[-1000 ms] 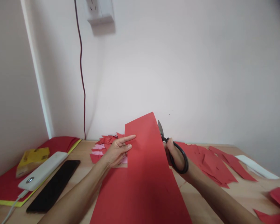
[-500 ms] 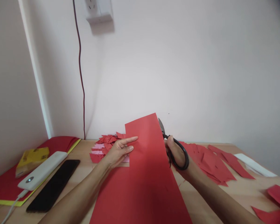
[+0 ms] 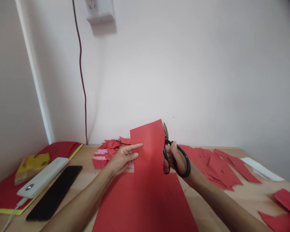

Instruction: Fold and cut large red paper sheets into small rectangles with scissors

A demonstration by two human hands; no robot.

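A sheet of red paper (image 3: 148, 154) stands upright in front of me, with my left hand (image 3: 125, 157) gripping its left edge. The thumb and index finger lie across the paper's face; the other fingers are partly hidden. My right hand (image 3: 178, 159) is wrapped round the black handles of a pair of scissors (image 3: 187, 169). Their blades point upward at the right edge of the upright paper, and part of the blades is hidden behind it. Below both hands a larger red sheet (image 3: 145, 206) lies on the table.
Folded red and pink paper pieces (image 3: 108, 149) lie behind my left hand. Cut red pieces (image 3: 217, 167) and a white strip (image 3: 263, 169) lie to the right. On the left are a black phone (image 3: 54, 193), a white power bank (image 3: 43, 177), a yellow packet (image 3: 32, 166) and stacked paper (image 3: 2, 196).
The scissors and my right hand have shifted left, and the handles are spread wider. The upright paper's right edge has moved left, showing more of the handles. My left hand keeps its grip.
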